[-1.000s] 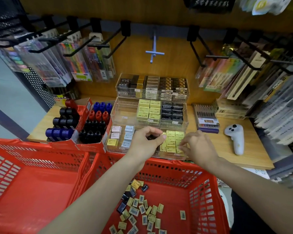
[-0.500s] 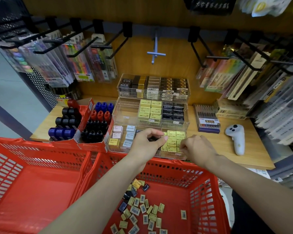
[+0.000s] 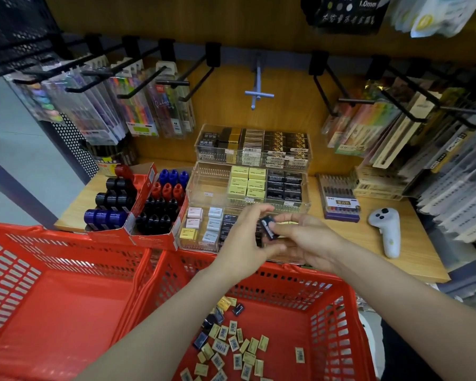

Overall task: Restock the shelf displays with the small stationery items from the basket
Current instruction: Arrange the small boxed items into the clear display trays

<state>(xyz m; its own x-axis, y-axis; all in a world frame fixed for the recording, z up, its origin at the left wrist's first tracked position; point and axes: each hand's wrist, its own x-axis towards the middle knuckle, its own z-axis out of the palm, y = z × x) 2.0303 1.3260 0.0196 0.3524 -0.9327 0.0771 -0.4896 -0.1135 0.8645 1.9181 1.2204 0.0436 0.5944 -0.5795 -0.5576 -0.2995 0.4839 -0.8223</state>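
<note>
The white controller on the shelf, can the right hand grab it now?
Probably not right away: the right hand is pinching a small dark eraser. Nothing blocks the way to the white controller.

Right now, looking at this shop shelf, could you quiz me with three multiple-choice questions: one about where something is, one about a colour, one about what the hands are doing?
1. Where does the white controller lie?
A. in the red basket
B. on the wooden shelf, right of the clear trays
C. hanging from a hook

2. What colour is the basket holding the loose small packets?
A. red
B. green
C. white

3. What are the hands doing?
A. both lie flat on the shelf
B. both reach into the basket
C. they meet above the front clear tray around a small dark packet

Answers: 1 B, it rests on the bare wood beside the trays. 2 A, its slotted walls are red. 3 C, fingers of the left hand and right hand pinch the packet between them.
</note>
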